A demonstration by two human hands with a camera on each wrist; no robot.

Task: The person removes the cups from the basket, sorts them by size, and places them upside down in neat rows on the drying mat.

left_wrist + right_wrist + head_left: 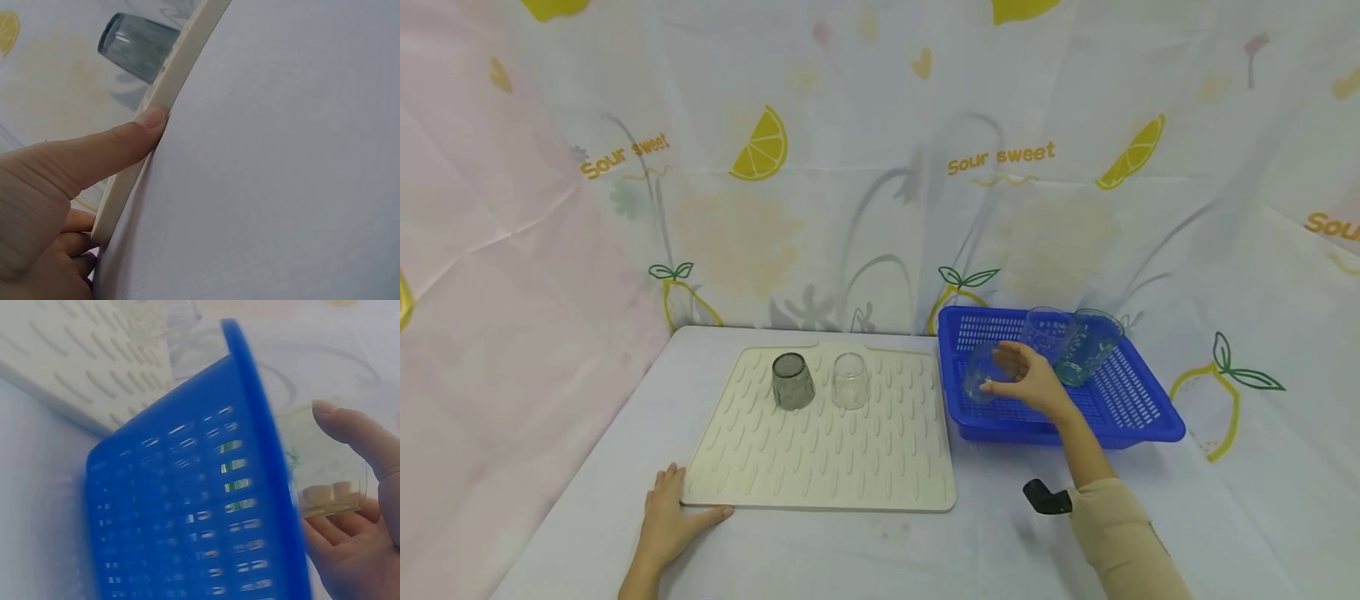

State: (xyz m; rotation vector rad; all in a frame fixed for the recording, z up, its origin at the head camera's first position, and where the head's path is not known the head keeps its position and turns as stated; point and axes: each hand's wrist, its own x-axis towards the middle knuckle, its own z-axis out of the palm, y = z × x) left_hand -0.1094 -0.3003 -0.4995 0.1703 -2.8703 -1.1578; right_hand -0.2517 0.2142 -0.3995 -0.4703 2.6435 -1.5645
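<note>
Between thumb and fingers of my right hand (1033, 387), a clear glass (979, 379) is clamped, the blue basket (1000, 432) below them; my left hand (666, 521) spreads thumb and fingers apart, touching the mat (820, 471); beyond them stands a grey glass (793, 383).

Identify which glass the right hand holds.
The leftmost glass at the blue basket: the right hand grips it; others stand on the mat or farther right.

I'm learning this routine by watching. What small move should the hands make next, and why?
Probably lift the held glass out of the blue basket toward the mat: the right hand grips it, and a dark glass and a clear glass already stand there, with bare space beside them.
</note>
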